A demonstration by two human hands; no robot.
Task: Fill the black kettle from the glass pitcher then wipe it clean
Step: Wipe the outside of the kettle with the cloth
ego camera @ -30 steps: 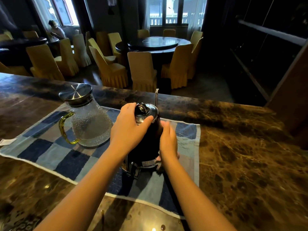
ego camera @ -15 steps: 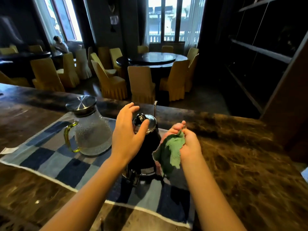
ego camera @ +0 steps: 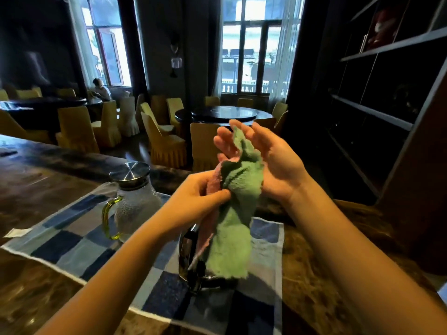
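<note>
A green and pink cloth (ego camera: 235, 213) hangs in the air above the black kettle (ego camera: 189, 247). My left hand (ego camera: 200, 192) pinches the cloth near its upper fold. My right hand (ego camera: 271, 163) is raised beside it, palm up and fingers spread, with the cloth's top edge lying across the fingers. The kettle stands on a blue checked mat (ego camera: 79, 240), mostly hidden behind the cloth and my left arm. The glass pitcher (ego camera: 131, 201), with a steel lid and yellow handle, stands on the mat to the left.
The mat lies on a dark marble counter (ego camera: 326, 274). A white slip of paper (ego camera: 18, 232) lies at the mat's left edge. Beyond the counter are round tables and yellow-covered chairs (ego camera: 167, 141). Dark shelving (ego camera: 387, 93) rises at the right.
Both hands have lifted off the kettle and risen. The cloth, bunched in my right hand before, now hangs unfolded between both hands. The view has tilted upward.
</note>
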